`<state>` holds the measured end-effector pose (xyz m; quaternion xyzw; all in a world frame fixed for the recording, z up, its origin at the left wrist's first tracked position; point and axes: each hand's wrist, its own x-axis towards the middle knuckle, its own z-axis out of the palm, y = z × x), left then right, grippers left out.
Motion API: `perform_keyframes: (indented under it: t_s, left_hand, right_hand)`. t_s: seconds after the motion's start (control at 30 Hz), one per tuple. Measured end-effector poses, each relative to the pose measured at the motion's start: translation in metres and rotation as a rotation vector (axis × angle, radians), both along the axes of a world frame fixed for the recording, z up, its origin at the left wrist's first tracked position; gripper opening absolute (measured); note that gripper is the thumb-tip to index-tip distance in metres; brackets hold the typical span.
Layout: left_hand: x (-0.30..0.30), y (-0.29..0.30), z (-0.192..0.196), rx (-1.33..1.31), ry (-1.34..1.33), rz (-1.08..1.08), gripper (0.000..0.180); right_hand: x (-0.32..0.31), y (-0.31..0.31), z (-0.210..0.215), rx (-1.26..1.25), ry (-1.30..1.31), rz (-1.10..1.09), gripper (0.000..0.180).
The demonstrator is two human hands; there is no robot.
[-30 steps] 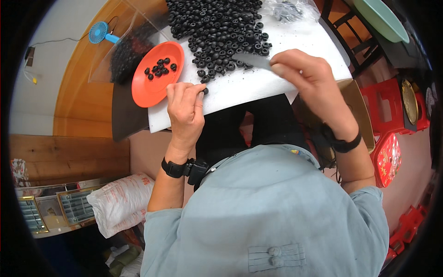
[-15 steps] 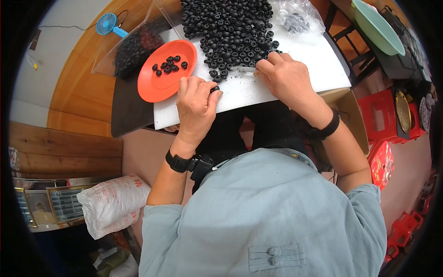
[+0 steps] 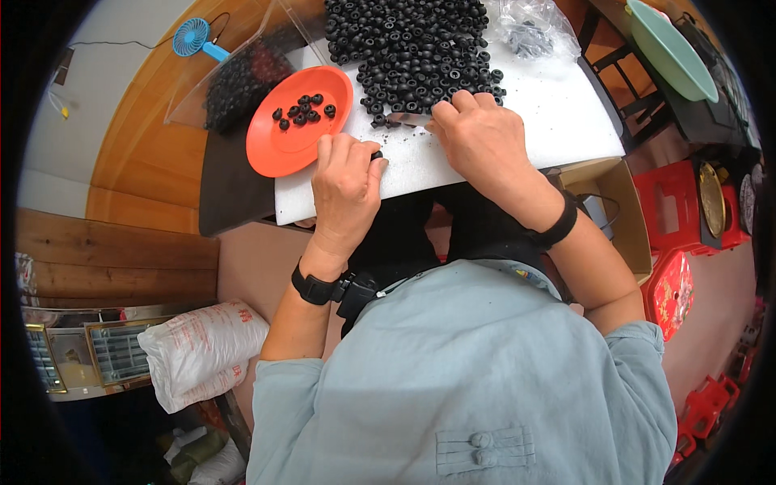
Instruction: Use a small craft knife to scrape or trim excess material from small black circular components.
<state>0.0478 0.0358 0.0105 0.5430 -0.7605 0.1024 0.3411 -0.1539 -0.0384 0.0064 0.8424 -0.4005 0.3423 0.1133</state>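
1. The small ring parts [image 3: 420, 48] heaped in front of me are all black.
2. They lie on a plain white foam sheet [image 3: 550, 105].
3. My plate [image 3: 291, 137] is bright orange, with a few black pieces on it.
4. My shirt [image 3: 469, 380] is pale grey-blue, unpatterned.
5. Both my wristbands [image 3: 311, 287] are black.
6. The little fan [image 3: 192, 37] is sky blue.

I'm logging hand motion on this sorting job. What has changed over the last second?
The right hand drew in from the board's right side to the near edge of the pile of black rings. The left hand stayed put, pinching a black ring. The orange plate and its few rings look unchanged.
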Motion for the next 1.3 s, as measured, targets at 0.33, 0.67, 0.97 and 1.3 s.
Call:
perform_keyframes:
  t_s: [0.33, 0.67, 0.97, 1.3]
  left_hand:
    - [-0.007, -0.018, 0.001, 0.604, 1.322, -0.470, 0.021]
    - [-0.029, -0.035, -0.004, 0.712, 1.479, -0.664, 0.030]
    - [-0.028, -0.029, -0.002, 0.730, 1.612, -0.670, 0.033]
    - [-0.024, -0.030, -0.003, 0.789, 1.611, -0.695, 0.039]
  right_hand:
    - [-0.050, 0.015, 0.013, 0.699, -0.670, 0.214, 0.019]
    - [-0.050, 0.016, 0.010, 0.615, -0.537, 0.189, 0.033]
    - [-0.044, 0.023, 0.010, 0.484, -0.435, 0.147, 0.036]
    - [-0.042, 0.021, 0.005, 0.434, -0.384, 0.145, 0.040]
